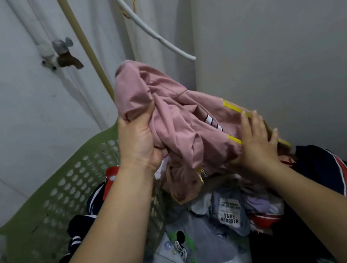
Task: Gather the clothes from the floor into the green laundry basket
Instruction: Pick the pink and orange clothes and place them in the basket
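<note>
A bunched pink garment [174,117] with yellow trim is lifted above a heap of clothes [228,216] on the floor. My left hand [138,144] grips its left side in a closed fist. My right hand [256,142] presses flat against its right side, fingers spread on the yellow trim. The green laundry basket [50,211], perforated plastic, stands at the left just beside my left forearm. Dark navy and red clothes [101,200] lie inside it.
A wall tap [63,53] and pipes run down the white wall at the left. A white hose [151,29] hangs in the corner. A navy striped garment [335,170] and a grey cartoon-print one [201,246] lie on the patterned floor.
</note>
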A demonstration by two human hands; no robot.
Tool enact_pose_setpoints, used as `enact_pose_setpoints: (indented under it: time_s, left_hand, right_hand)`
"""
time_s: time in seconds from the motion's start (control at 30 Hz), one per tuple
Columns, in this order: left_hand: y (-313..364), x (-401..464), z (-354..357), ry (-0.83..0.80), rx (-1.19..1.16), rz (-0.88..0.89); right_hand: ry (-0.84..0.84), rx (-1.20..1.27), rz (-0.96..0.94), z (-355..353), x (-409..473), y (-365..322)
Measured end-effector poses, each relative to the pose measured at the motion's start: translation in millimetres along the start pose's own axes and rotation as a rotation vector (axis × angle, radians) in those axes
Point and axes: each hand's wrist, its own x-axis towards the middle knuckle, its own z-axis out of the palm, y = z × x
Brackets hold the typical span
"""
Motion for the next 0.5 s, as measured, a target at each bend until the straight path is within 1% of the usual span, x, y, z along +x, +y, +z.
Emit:
enact_pose_setpoints:
  time_s: [0.03,0.1,0.17,0.2,0.27,0.37,0.4,0.5]
  left_hand:
    - [9,0,-2,-0.019,-0.014,0.017]
    - [22,2,-8,-0.040,-0.042,0.036]
    - [35,4,-18,-0.029,-0.062,0.057]
    - [41,5,-24,0.002,-0.080,0.065]
    - [55,11,-46,0.107,-0.124,0.085]
    - [74,21,-85,0.286,-0.205,0.083]
    - [79,23,-100,0.352,-0.224,0.090]
    - [86,20,-136,0.480,-0.231,0.103]
  right_hand:
    - [-0.003,0.027,0.025,-1,6,-6]
    - [-0.087,0.032,0.045,7,22,-15]
    - [-0.160,0.052,-0.024,20,34,-28]
    - [-0.196,0.145,-0.065,24,36,-36]
    - [-0.243,0.410,-0.129,25,34,-57]
    - [-0.140,0.626,-0.149,9,32,-103]
    - [-0.122,0.755,-0.137,4,31,-122]
    - [-0.181,1.231,-0.072,-22,20,-183]
